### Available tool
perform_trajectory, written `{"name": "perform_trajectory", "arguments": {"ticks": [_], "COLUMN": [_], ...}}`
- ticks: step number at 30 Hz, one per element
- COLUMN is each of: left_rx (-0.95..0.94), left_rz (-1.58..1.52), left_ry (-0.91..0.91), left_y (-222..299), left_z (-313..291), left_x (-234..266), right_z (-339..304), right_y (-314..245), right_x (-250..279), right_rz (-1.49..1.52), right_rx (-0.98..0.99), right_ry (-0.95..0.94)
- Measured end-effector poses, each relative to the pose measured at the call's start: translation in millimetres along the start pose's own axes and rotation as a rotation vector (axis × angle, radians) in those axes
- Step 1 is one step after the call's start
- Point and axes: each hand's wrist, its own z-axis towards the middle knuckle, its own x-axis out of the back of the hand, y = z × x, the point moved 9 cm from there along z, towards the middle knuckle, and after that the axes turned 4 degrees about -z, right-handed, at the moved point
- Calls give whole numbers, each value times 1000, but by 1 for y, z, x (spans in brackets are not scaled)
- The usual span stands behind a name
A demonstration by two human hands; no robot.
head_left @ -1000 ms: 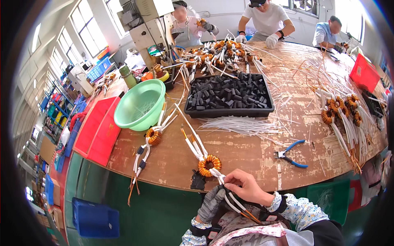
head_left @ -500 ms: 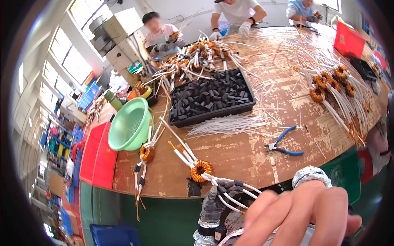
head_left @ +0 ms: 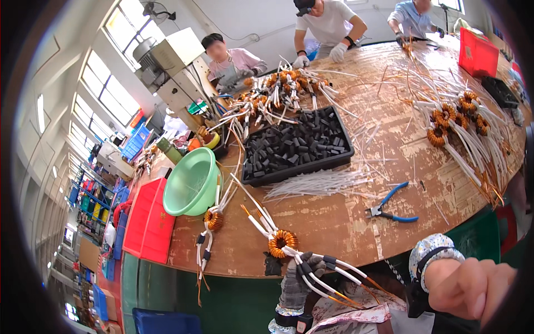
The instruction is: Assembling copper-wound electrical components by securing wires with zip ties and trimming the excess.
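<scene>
My left hand (head_left: 298, 278), in a grey glove, is closed around white-sleeved leads of a copper-wound ring coil (head_left: 283, 243) at the table's near edge. Black sleeves (head_left: 329, 259) sit on these leads, and their bare copper ends stretch right, past the edge. A small black piece (head_left: 272, 265) lies by the coil. My right hand (head_left: 470, 286), bare, is at the lower right, apart from the coil. Its fingers are curled in; whether anything is inside them is hidden. A second ring coil (head_left: 213, 219) with black-sleeved leads lies to the left. Blue-handled cutters (head_left: 392, 206) rest on the table.
Beyond the coil stands a black tray (head_left: 351, 151) of short black tubes, with loose white sleeves (head_left: 317, 185) before it. A green basin (head_left: 192, 183) and red bin (head_left: 149, 222) stand left. Coil piles (head_left: 445, 117) lie right and far. Several people work across the table.
My right hand has moved right, away from the leads, and its fingers have curled in. The copper ends now show. My left hand keeps its hold; the whole view has shifted slightly.
</scene>
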Motion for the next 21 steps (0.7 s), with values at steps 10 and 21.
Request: {"name": "perform_trajectory", "arguments": {"ticks": [10,21], "left_rx": [25,-19], "left_rz": [198,143], "left_ry": [-108,-135], "left_y": [-15,-10], "left_z": [-1,-1], "left_x": [-12,-8], "right_z": [-8,-92], "right_y": [-44,262], "right_x": [2,101], "right_rz": [-186,-1402], "right_rx": [256,-317], "right_ry": [234,-946]}}
